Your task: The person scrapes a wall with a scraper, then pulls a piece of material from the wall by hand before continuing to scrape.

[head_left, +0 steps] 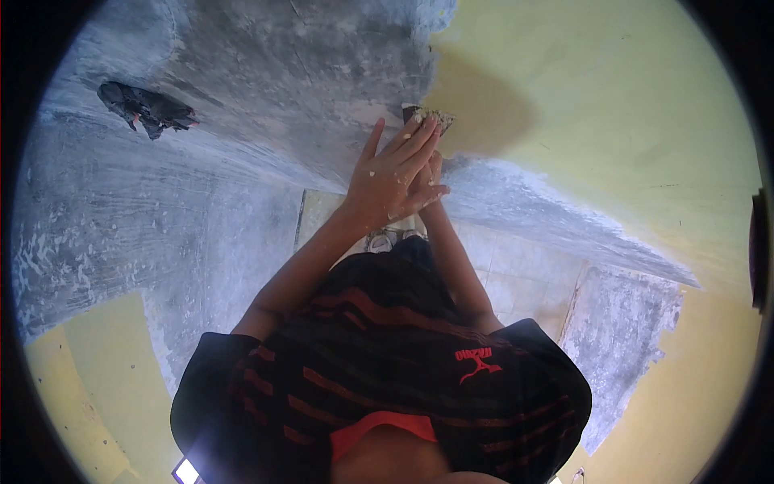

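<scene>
A scraper blade [435, 119] covered with pale crumbs lies against the wall, at the border between bare grey plaster [322, 73] and yellow-green paint [613, 89]. My left hand [391, 173] has its fingers stretched out, their tips on the blade, and bits of debris cling to its skin. Partly beneath it, my right hand [435, 173] is closed on the scraper, whose handle is hidden by the hands.
A dark crumpled object [149, 109] is at the upper left against the grey surface. Below my hands a pale tiled floor [516, 266] shows. Yellow painted areas [709, 363] flank the scraped plaster. A bright light [186, 471] shines at the lower left.
</scene>
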`<state>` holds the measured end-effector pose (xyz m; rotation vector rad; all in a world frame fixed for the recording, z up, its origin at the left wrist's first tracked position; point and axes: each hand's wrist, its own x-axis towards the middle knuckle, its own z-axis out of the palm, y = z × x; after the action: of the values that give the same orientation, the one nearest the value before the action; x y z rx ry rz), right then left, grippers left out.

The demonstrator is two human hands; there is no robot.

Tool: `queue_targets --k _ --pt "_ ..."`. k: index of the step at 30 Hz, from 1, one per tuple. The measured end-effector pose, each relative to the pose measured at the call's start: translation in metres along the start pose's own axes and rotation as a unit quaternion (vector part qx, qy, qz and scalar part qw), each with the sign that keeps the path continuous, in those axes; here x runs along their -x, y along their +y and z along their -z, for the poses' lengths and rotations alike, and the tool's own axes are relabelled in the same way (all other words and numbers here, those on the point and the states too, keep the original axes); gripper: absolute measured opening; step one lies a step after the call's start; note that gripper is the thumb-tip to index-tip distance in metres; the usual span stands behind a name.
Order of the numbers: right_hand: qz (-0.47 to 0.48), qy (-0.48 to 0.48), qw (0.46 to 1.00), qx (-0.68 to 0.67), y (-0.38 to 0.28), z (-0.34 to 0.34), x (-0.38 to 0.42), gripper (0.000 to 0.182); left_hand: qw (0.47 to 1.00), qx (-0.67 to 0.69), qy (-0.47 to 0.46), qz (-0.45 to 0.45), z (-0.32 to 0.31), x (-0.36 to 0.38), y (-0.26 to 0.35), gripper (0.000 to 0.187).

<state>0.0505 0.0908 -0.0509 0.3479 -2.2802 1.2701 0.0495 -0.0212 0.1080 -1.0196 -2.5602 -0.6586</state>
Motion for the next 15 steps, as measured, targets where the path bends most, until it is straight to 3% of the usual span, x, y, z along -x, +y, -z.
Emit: queue_targets --k 6,15 --pt "-0.016 -0.027 0.999 -0.01 0.005 -0.002 0.003 0.047 0.997 0.036 -0.047 0.05 -0.029 0.035 -0.012 0.086" --pt "-0.041 -0.067 0.997 -0.014 0.015 -0.002 0.001 0.05 0.997 0.002 -0.063 0.039 -0.026 0.035 -0.017 0.089"
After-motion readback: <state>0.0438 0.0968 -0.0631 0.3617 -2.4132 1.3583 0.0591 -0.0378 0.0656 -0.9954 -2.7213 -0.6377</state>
